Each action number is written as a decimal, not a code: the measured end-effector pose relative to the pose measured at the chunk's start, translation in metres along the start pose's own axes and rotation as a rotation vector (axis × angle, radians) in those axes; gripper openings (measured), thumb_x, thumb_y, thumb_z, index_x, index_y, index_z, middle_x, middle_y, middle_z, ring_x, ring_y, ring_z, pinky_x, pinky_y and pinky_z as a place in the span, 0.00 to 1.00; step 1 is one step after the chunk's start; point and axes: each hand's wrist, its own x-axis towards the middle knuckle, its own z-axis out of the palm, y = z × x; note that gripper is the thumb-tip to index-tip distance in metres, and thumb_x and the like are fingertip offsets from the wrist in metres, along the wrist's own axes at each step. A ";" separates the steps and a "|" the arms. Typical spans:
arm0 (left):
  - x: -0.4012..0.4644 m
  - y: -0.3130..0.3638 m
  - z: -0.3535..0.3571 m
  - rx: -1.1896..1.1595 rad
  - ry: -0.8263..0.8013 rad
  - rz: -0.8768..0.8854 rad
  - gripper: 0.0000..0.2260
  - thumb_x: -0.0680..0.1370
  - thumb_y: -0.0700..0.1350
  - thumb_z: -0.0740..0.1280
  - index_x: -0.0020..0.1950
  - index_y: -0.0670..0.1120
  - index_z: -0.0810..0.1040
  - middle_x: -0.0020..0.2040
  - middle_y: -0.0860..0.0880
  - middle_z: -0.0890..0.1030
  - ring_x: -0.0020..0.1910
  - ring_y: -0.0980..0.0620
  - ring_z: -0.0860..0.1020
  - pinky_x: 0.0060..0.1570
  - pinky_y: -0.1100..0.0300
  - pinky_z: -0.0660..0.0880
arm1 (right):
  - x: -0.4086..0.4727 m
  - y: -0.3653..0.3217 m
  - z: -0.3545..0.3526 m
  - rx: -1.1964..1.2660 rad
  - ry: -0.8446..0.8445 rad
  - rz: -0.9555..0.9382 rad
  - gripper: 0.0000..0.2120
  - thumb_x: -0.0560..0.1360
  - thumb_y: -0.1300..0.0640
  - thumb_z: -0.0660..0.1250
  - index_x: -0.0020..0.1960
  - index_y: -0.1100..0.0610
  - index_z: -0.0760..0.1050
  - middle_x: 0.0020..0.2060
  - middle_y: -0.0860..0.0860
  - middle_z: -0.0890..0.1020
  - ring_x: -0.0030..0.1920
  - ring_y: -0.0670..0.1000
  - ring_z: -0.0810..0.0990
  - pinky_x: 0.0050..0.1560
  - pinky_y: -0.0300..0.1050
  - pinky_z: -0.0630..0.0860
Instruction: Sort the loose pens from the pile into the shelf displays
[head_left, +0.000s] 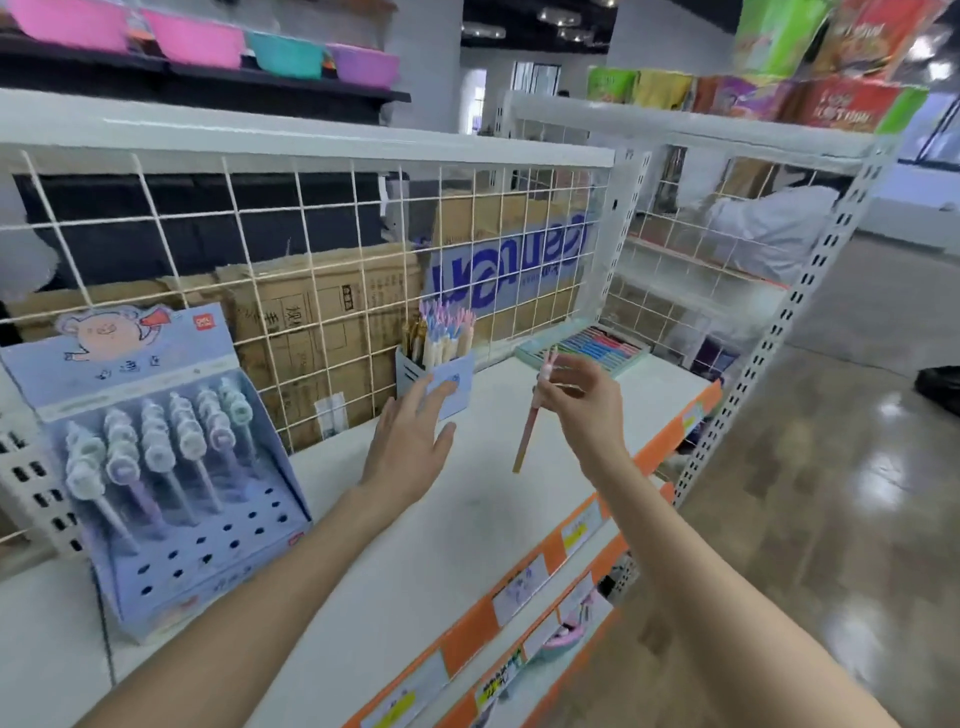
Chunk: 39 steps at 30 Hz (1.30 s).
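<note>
Head view. Your right hand (582, 400) pinches a pink pen (534, 415) near its top, tip hanging down, at 3 o'clock of the blue pen holder box (452, 384). Your left hand (410, 441), fingers straight, reaches to the box front. Steady the box, then lower the pen vertically among its like pens (447, 332). At 9 o'clock stands the tiered pen display (156, 415), its red logo too small to read. The cardboard carton (509, 270) bears mirrored blue lettering, illegible.
</note>
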 end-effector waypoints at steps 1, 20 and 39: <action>0.005 -0.003 0.004 0.006 -0.002 -0.010 0.22 0.80 0.44 0.60 0.74 0.48 0.61 0.75 0.47 0.59 0.71 0.45 0.62 0.71 0.49 0.57 | 0.012 0.002 0.005 0.004 -0.003 -0.004 0.10 0.73 0.68 0.67 0.52 0.56 0.75 0.43 0.54 0.81 0.46 0.56 0.82 0.48 0.50 0.81; 0.063 -0.012 0.061 0.271 0.163 -0.248 0.21 0.78 0.42 0.61 0.71 0.44 0.67 0.70 0.46 0.67 0.66 0.47 0.67 0.66 0.55 0.63 | 0.178 0.021 0.076 0.253 -0.263 -0.160 0.07 0.74 0.67 0.67 0.50 0.59 0.75 0.40 0.48 0.79 0.40 0.42 0.77 0.40 0.32 0.76; 0.073 0.006 0.076 0.238 0.189 -0.401 0.22 0.79 0.39 0.60 0.73 0.45 0.63 0.73 0.47 0.63 0.70 0.49 0.64 0.67 0.60 0.61 | 0.195 0.021 0.077 0.384 -0.452 -0.190 0.11 0.74 0.69 0.66 0.55 0.62 0.74 0.42 0.45 0.78 0.43 0.43 0.78 0.48 0.34 0.77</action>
